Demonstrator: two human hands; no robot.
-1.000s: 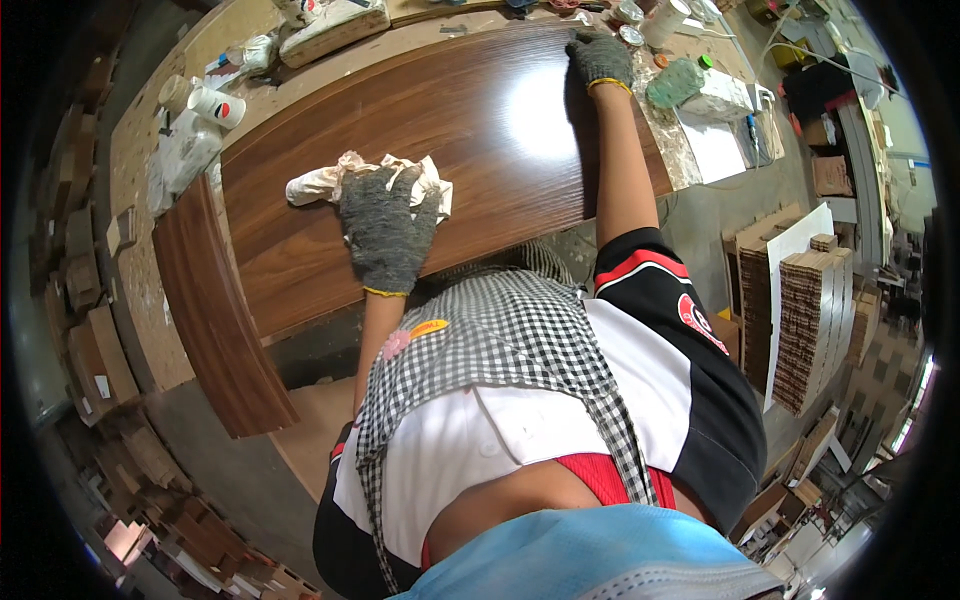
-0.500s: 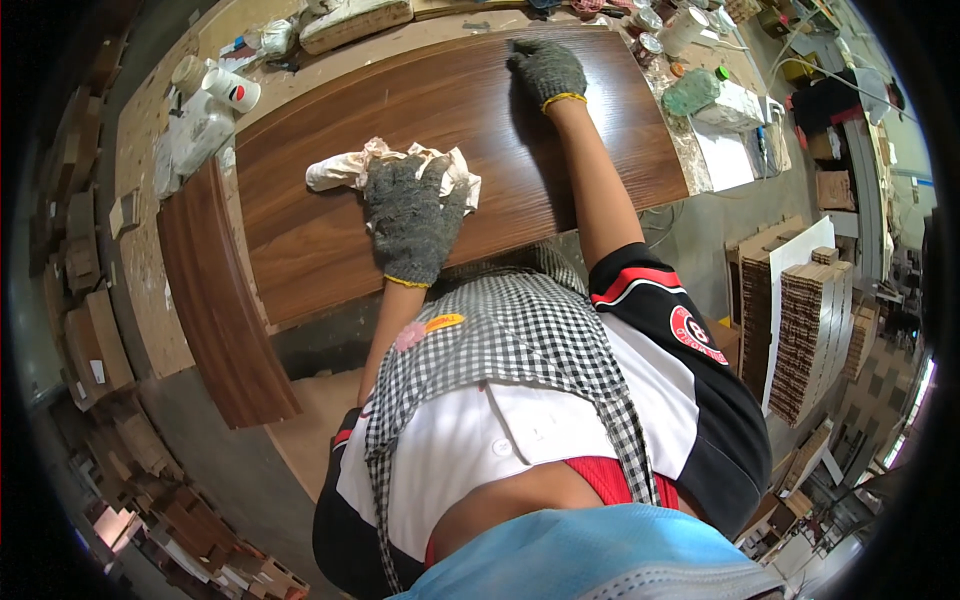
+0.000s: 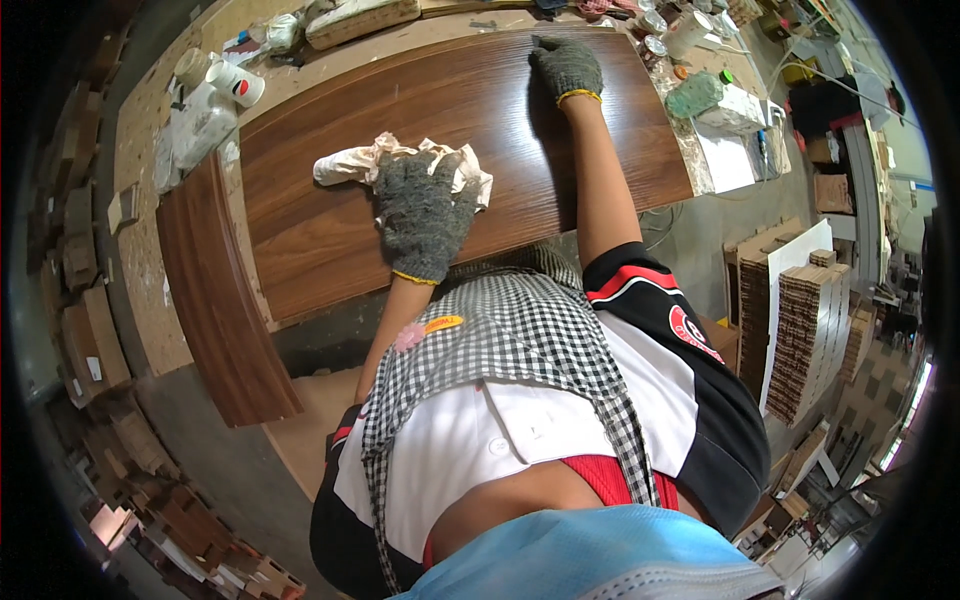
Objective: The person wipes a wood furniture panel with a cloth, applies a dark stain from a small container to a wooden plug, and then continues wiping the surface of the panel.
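A dark brown wood-grain panel [image 3: 330, 240] lies across the workbench in front of me. My left hand [image 3: 428, 215], in a grey knit glove with a yellow cuff, presses on a crumpled pale rag [image 3: 345, 165] against the panel, left of its middle. The rag sticks out past the fingers on both sides. Toward the panel's far right edge, my right hand [image 3: 567, 70] wears a matching glove. Its fingers are bent inward, and whatever they may hold is hidden beneath them. A dark shadow falls on the panel beside that hand.
A narrower brown board [image 3: 220, 300] stands along the left. Paper cups [image 3: 235, 82] and a plastic bag [image 3: 200, 130] sit at the back left. A green-capped bottle [image 3: 694, 95] and jars [image 3: 652, 48] crowd the right. Stacked cardboard [image 3: 805, 330] stands beyond.
Both gloved hands have shifted slightly to the right, the rag sliding along under the left one. The panel keeps its place on the bench.
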